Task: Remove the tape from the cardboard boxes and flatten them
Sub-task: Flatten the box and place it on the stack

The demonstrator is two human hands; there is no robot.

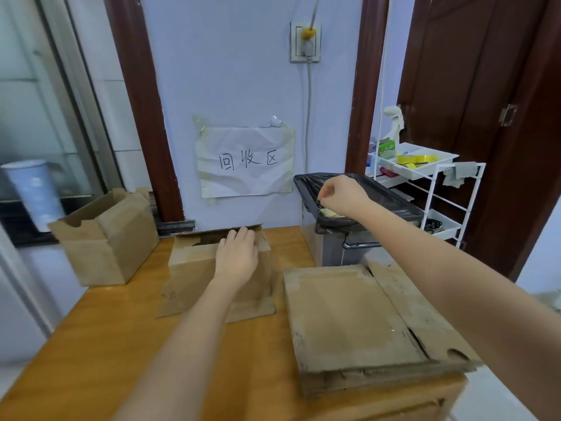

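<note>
A: Where are the hands?
B: Left hand (238, 256) rests flat, grip relaxed, on the middle box (194, 268) on the surface (100, 344).
A: Right?
B: Right hand (341, 192), fingers curled, over the bin (364, 214); what it holds, can't tell.

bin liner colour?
Black liner over the bin beside the table; the head view, the only one, shows it clearly.

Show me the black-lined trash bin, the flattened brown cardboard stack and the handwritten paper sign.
Black-lined trash bin (403, 205): head view, right rim.
Flattened brown cardboard stack (349, 317): head view, top face.
Handwritten white paper sign (246, 161): head view, centre.
</note>
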